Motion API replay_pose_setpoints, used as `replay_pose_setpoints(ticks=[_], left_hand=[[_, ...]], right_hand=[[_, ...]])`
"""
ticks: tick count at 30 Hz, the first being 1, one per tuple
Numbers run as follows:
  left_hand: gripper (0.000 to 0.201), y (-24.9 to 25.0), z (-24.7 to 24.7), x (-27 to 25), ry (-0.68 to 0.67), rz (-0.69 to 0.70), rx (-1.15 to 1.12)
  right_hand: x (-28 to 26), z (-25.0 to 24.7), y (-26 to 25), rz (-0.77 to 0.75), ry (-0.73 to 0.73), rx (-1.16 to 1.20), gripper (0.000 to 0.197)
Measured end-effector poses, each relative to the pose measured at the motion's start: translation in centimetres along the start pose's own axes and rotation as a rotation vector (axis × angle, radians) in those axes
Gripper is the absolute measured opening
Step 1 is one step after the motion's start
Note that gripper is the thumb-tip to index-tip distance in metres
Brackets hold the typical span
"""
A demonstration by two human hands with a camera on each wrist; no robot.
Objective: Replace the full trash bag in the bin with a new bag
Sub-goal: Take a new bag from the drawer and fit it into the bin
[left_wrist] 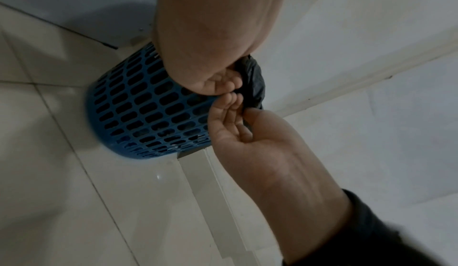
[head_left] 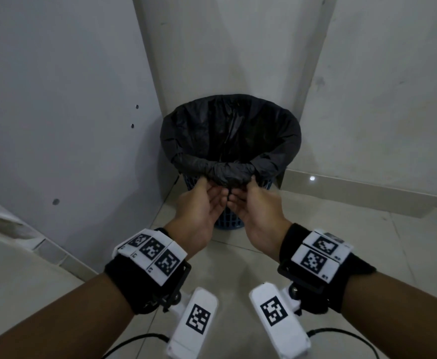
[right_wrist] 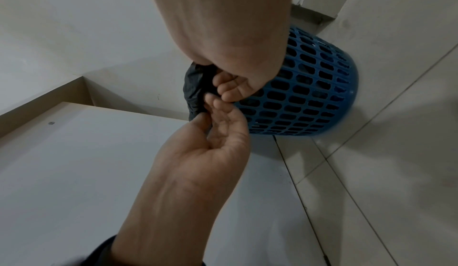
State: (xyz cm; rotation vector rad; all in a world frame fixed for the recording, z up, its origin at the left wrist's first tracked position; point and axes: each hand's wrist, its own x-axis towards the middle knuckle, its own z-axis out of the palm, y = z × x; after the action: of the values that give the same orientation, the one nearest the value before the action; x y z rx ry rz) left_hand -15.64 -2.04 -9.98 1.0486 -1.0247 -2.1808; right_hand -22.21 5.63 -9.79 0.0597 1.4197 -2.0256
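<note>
Bag (head_left: 227,136) cuff rolled on near rim of bin (head_left: 229,221), straight ahead; your left hand (head_left: 202,206) and right hand (head_left: 253,206) pinch it side by side, equally near.

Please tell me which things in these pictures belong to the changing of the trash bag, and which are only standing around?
Job:
black bag, its edge rolled over the rim
blue bin
left hand and right hand, both gripping the rolled edge

Only there:
white cabinet
tiled floor
walls
</note>
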Motion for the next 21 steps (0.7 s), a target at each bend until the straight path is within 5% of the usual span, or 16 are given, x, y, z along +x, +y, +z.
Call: replay_pose_setpoints(ticks=[5, 10, 15, 18, 21], left_hand=[[0.046, 0.9, 0.2, -0.5, -0.081, -0.015, -0.049], [0.03, 0.3, 0.8, -0.5, -0.1, 0.026, 0.002], [0.022, 0.0, 0.9, -0.6, -0.072, 0.083, 0.156], [0.014, 0.0, 0.8, -0.3, -0.081, 0.074, 0.053], [0.026, 0.5, 1.0, -0.5, -0.088, 0.043, -0.125]], right_hand=[[0.1, 0.1, -0.5, 0.02, -0.066, 0.116, 0.026], [-0.2, -0.1, -0.3, -0.008, -0.132, 0.074, 0.019], [0.4, 0.1, 1.2, -0.043, 0.004, -0.064, 0.016], [0.7, 0.2, 1.1, -0.065, 0.045, -0.027, 0.015], [0.4, 0.4, -0.2, -0.046, -0.008, 0.122, 0.017]])
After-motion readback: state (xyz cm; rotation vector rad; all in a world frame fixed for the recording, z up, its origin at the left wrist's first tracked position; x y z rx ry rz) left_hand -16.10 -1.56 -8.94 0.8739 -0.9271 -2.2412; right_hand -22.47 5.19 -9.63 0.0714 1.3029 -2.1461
